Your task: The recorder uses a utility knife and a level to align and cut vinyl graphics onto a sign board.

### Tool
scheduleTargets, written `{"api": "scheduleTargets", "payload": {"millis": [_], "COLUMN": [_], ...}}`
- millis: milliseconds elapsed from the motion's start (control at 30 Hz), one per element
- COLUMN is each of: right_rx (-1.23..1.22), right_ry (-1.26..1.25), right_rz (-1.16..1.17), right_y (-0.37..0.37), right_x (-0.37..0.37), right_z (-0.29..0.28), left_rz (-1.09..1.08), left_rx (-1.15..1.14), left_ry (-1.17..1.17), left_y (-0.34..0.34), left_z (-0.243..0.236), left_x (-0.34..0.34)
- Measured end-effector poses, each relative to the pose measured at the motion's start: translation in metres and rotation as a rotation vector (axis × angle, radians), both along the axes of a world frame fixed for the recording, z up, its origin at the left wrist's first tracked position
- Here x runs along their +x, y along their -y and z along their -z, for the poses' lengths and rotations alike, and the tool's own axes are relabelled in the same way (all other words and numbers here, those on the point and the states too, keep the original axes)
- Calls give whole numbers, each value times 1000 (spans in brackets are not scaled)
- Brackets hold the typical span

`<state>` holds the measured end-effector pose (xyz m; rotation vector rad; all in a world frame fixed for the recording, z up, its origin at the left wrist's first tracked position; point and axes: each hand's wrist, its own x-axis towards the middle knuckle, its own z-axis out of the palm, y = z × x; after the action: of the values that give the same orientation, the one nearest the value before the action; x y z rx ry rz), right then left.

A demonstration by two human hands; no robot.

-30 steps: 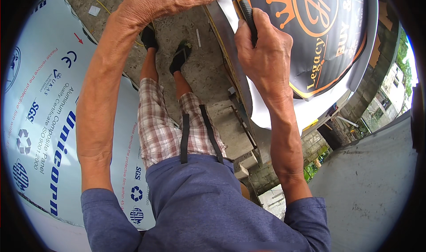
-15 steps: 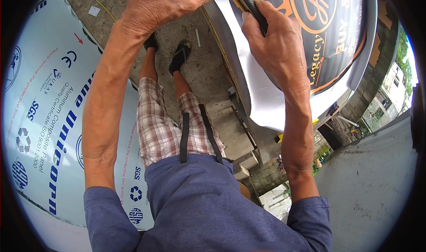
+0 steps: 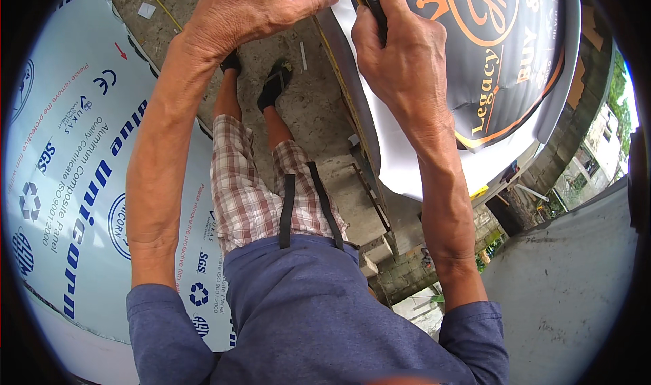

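Printed sign sheet at far right, right hand closed round a tool on it.
We see the dark sign sheet carrying an orange crown, a ringed monogram and orange and white lettering, with a white margin on its left and near sides; the pale-blue film-faced panel at left bears blue block lettering, red lines and certification-type marks. Versus half a second ago, we have the right hand further left, the yellow end of its black ribbed hand tool now out of view. Right fingers grip that handle. Left hand has its thumb stretched toward the white margin; other fingers mostly hidden, so we can't tell if it pinches anything.
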<state>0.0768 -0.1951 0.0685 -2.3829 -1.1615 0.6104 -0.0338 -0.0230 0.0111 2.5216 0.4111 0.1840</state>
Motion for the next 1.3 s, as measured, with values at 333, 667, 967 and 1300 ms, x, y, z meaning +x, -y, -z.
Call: {"api": "scheduleTargets", "payload": {"millis": [333, 667, 967, 1300], "right_rx": [-21, 54, -19, -5], "right_ry": [-10, 33, -79, -29], "right_rz": [6, 8, 60, 19], "right_y": [-4, 2, -1, -1], "right_x": [-6, -8, -10, -7], "right_z": [-4, 5, -7, -6], "left_rz": [12, 11, 10, 11], "left_rx": [14, 26, 24, 33], "left_ry": [1, -19, -14, -16], "left_y": [-4, -2, -1, -2], "left_z": [-1, -2, 0, -2], "left_x": [-6, -5, -5, -5]}}
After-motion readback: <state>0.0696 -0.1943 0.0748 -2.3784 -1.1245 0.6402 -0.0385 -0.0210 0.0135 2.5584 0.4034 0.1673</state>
